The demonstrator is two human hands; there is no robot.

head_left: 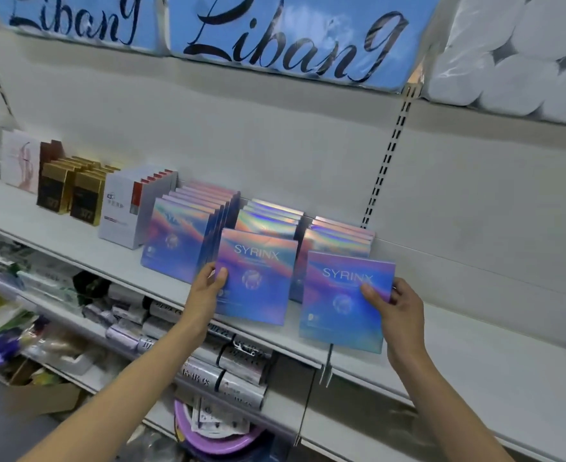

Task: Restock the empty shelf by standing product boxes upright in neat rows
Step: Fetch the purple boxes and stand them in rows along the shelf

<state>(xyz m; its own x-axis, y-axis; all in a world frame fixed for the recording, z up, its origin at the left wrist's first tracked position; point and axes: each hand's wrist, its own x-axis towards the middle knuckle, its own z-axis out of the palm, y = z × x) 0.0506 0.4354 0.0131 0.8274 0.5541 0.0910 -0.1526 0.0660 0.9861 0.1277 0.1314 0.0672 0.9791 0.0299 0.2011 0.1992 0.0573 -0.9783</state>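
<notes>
Your left hand (210,284) pinched the left edge of a flat blue-and-purple iridescent SYRINX box (255,277), thumb across its front, standing it upright at the front of the middle row on the white metal shelf (495,355); your right hand (395,308) gripped a second matching SYRINX box (341,303) by its right edge, thumb on the face, held upright at the shelf's front lip before the right-hand row; gold-and-black cartons (71,191) and a white carton (124,208) stood further left.
</notes>
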